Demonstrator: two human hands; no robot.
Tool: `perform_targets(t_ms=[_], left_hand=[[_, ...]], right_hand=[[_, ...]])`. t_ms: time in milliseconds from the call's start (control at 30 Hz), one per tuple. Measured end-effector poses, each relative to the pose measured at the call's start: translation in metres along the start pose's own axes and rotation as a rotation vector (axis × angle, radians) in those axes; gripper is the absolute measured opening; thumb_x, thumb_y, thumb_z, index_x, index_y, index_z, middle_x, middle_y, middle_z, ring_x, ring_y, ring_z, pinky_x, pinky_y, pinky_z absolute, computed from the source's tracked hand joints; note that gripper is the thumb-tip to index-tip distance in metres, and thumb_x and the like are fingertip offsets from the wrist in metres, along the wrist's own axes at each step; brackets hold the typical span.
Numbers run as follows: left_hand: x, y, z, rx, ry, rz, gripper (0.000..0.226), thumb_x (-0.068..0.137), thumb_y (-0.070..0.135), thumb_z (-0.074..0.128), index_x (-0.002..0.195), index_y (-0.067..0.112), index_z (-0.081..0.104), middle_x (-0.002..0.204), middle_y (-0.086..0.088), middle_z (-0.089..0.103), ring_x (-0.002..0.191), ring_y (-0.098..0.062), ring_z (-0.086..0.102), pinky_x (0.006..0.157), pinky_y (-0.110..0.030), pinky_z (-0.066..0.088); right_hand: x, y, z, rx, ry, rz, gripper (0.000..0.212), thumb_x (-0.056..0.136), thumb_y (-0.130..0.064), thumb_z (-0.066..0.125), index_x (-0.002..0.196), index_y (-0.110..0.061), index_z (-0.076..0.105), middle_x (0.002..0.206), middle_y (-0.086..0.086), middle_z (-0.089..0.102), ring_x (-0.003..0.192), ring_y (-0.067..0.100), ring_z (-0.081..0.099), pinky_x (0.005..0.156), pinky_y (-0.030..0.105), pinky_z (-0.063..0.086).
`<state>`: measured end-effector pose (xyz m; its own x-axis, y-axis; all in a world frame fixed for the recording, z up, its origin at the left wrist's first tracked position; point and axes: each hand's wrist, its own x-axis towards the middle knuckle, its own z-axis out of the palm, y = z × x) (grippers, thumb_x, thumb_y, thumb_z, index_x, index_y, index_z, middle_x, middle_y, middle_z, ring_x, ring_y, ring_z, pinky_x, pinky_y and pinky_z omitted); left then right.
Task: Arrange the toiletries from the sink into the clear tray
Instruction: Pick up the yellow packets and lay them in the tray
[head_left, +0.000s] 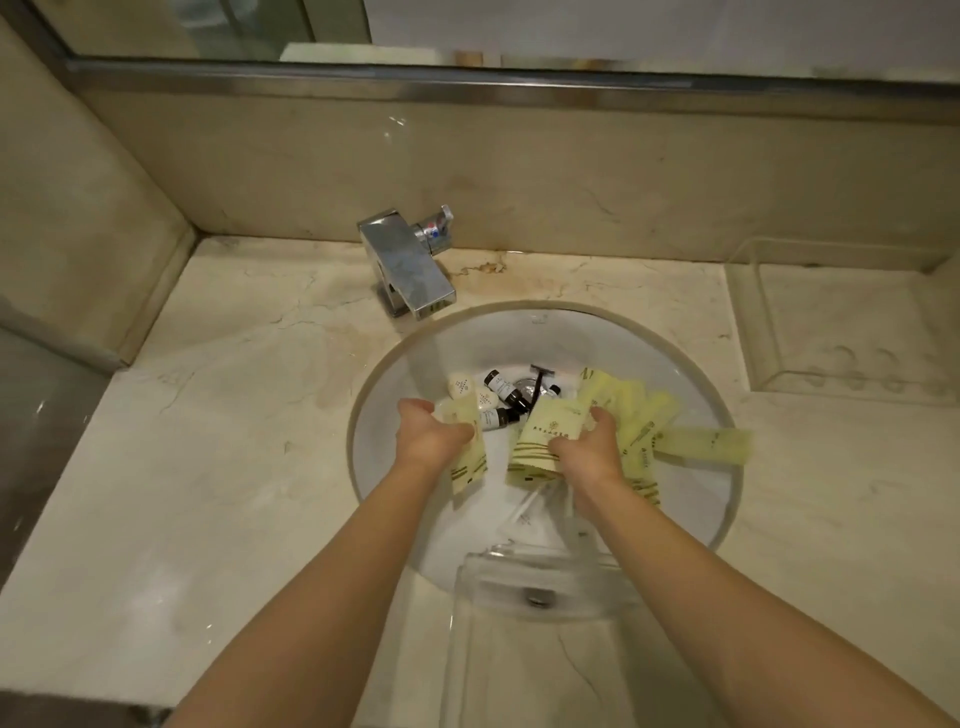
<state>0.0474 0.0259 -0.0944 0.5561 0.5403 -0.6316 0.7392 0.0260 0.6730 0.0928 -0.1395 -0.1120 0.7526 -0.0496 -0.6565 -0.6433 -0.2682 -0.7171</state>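
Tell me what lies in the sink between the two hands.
In the head view, between the left hand and the right hand lie small dark bottles and bare white sink. Each hand grips a pale yellow packet.

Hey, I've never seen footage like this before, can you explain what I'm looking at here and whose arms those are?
There is no machine: one camera worn on a person's head looks down at their bare arms. The left hand grips one pale yellow packet; the right hand grips a wider yellow packet. Both reach into a white sink holding more yellow packets and small dark bottles. A clear tray sits on the marble counter to the right, below a chrome tap.
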Motion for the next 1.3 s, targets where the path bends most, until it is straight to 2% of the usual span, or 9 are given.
perform_targets(t_ms=[100,267,367,600,800,867,1033,1167,1300], left_hand=[[-0.023,0.013,-0.007,0.049,-0.114,0.063,0.015,0.080,0.012,0.062,0.091,0.014,0.053,0.094,-0.008,0.063,0.092,-0.027,0.063,0.089,-0.043,0.055],[-0.062,0.028,-0.017,-0.025,-0.270,0.197,0.038,0.064,0.022,0.046,0.100,0.013,0.055,0.082,-0.006,0.052,0.080,-0.024,0.050,0.078,-0.042,0.045],[-0.084,0.036,-0.023,-0.070,-0.361,0.199,0.029,0.052,0.019,0.049,0.081,0.017,0.043,0.087,-0.010,0.046,0.085,-0.026,0.043,0.074,-0.036,0.031],[-0.117,0.035,-0.026,-0.306,-0.672,0.157,0.050,0.071,-0.002,0.035,0.119,-0.004,0.048,0.117,-0.023,0.059,0.106,-0.031,0.062,0.097,-0.043,0.049],[-0.133,0.023,-0.022,-0.290,-0.856,0.126,0.034,0.075,0.008,0.033,0.086,-0.004,0.063,0.093,-0.021,0.067,0.106,-0.036,0.057,0.099,-0.044,0.045],[-0.138,0.017,-0.021,-0.216,-0.895,0.144,0.016,0.078,0.023,0.050,0.081,0.008,0.053,0.080,-0.007,0.060,0.095,-0.029,0.059,0.087,-0.037,0.050],[-0.145,-0.007,-0.016,0.470,-0.897,0.271,0.058,0.079,0.065,0.054,0.103,0.013,0.047,0.110,-0.001,0.052,0.113,-0.022,0.053,0.106,-0.040,0.040],[-0.153,-0.019,-0.002,0.712,-0.889,0.377,0.022,0.099,0.029,0.040,0.092,0.012,0.051,0.097,-0.002,0.051,0.085,-0.016,0.047,0.080,-0.028,0.039],[-0.154,-0.034,0.004,0.935,-0.863,0.522,0.014,0.090,0.006,0.047,0.096,0.019,0.051,0.083,0.010,0.046,0.073,-0.004,0.044,0.065,-0.017,0.037]], right_hand=[[-0.020,-0.006,-0.009,0.152,-0.073,0.000,0.053,0.084,0.006,0.051,0.132,-0.013,0.040,0.116,0.014,0.063,0.095,0.028,0.066,0.081,0.048,0.058],[-0.063,-0.022,-0.028,0.406,-0.127,-0.065,0.017,0.093,-0.009,0.051,0.109,-0.009,0.057,0.097,0.009,0.068,0.085,0.026,0.067,0.080,0.049,0.055],[-0.083,-0.027,-0.043,0.458,-0.122,-0.093,0.014,0.093,-0.011,0.054,0.105,-0.009,0.060,0.093,0.009,0.069,0.078,0.023,0.068,0.071,0.043,0.057],[-0.107,-0.015,-0.078,0.370,-0.114,-0.222,0.071,0.082,0.011,0.054,0.134,-0.034,0.039,0.111,0.007,0.056,0.088,0.027,0.065,0.064,0.036,0.055],[-0.128,0.010,-0.099,0.212,-0.109,-0.198,0.023,0.082,0.005,0.059,0.089,-0.017,0.059,0.094,0.010,0.065,0.068,0.018,0.064,0.056,0.030,0.048],[-0.129,0.025,-0.107,0.121,-0.084,-0.197,0.013,0.082,-0.002,0.063,0.081,-0.014,0.060,0.096,0.010,0.068,0.072,0.021,0.065,0.059,0.031,0.048],[-0.139,0.054,-0.126,-0.127,-0.072,-0.163,0.013,0.084,-0.004,0.064,0.091,-0.013,0.059,0.106,0.008,0.067,0.087,0.025,0.069,0.066,0.036,0.059],[-0.148,0.068,-0.134,-0.255,-0.195,-0.166,0.056,0.084,0.001,0.062,0.125,-0.033,0.046,0.115,0.003,0.058,0.094,0.023,0.068,0.068,0.037,0.061],[-0.154,0.075,-0.137,-0.596,-0.202,-0.252,0.033,0.084,-0.003,0.060,0.107,-0.026,0.057,0.116,-0.001,0.055,0.102,0.018,0.060,0.074,0.026,0.057]])
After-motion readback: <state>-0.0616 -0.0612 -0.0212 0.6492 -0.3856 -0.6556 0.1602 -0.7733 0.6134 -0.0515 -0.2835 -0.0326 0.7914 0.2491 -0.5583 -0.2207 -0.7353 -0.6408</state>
